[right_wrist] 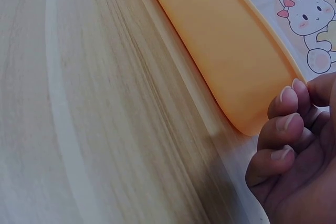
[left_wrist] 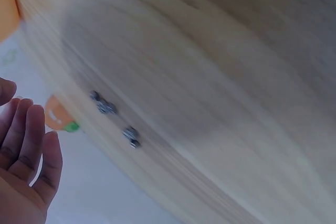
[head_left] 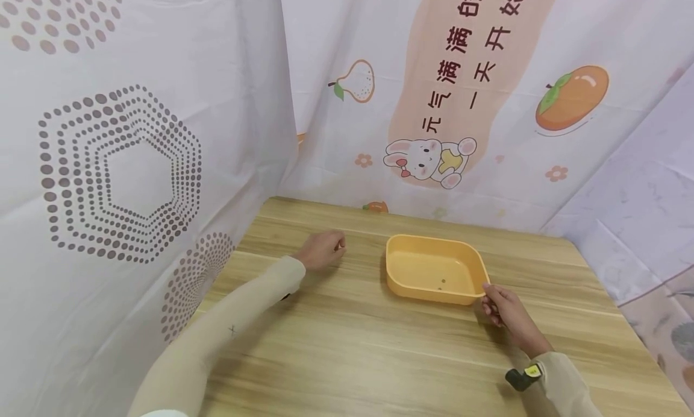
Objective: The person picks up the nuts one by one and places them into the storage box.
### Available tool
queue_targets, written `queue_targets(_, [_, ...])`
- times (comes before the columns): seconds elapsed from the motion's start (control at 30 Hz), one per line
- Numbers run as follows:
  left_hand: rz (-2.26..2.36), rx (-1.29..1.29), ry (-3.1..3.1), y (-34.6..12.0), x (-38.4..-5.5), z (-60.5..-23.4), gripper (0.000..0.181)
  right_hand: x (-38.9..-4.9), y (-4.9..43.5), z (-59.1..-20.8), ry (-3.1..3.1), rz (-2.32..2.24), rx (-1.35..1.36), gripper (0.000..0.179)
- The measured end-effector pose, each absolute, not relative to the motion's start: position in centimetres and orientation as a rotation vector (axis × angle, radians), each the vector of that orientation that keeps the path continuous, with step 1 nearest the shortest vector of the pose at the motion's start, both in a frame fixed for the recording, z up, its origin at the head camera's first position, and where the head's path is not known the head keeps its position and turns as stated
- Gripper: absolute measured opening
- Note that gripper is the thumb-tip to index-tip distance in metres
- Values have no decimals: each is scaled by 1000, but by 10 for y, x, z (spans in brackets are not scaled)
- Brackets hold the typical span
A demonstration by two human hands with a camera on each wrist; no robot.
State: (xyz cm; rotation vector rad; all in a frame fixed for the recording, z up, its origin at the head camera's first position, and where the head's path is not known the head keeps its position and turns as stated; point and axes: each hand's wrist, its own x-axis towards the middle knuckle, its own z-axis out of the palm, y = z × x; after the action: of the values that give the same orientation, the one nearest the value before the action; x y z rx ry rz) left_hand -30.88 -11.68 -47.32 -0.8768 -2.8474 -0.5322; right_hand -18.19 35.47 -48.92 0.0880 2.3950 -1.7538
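Observation:
A shallow yellow plastic basin (head_left: 428,239) with rounded corners sits on the wooden table. My right hand (head_left: 506,314) pinches its near right corner between thumb and index finger; the right wrist view shows the basin's outer wall (right_wrist: 220,45) beside the curled fingers. Two tiny dark pieces (head_left: 443,281) lie on the basin floor. To the basin's left, my left hand (head_left: 322,249) is low over the table, fingers loosely bent, with nothing visible between them. Several small grey metal pieces, resembling nuts or screws (left_wrist: 105,106), lie on the table near it in the left wrist view.
The wood-grain table (head_left: 325,351) runs up to a printed curtain (head_left: 336,152) at the back. Another white curtain (head_left: 228,134) hangs along the left side, close to the left arm. A pale cloth (head_left: 640,188) hangs at the right.

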Motion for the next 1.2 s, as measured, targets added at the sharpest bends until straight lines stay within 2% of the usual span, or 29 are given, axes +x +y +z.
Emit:
queue_targets(0.27, [-556, -840, -2885, -145, -308, -478, 7, -183, 355, -487, 2401, -1748, 77, 51])
queue_targets(0.57, [-589, -782, -2924, -169, -308, -486, 16, -184, 357, -488, 2406, -1749, 69, 51])
queue_targets(1.2, [-540, -749, -2978, -188, -295, -490, 15, -184, 356, -491, 2384, -1753, 84, 49])
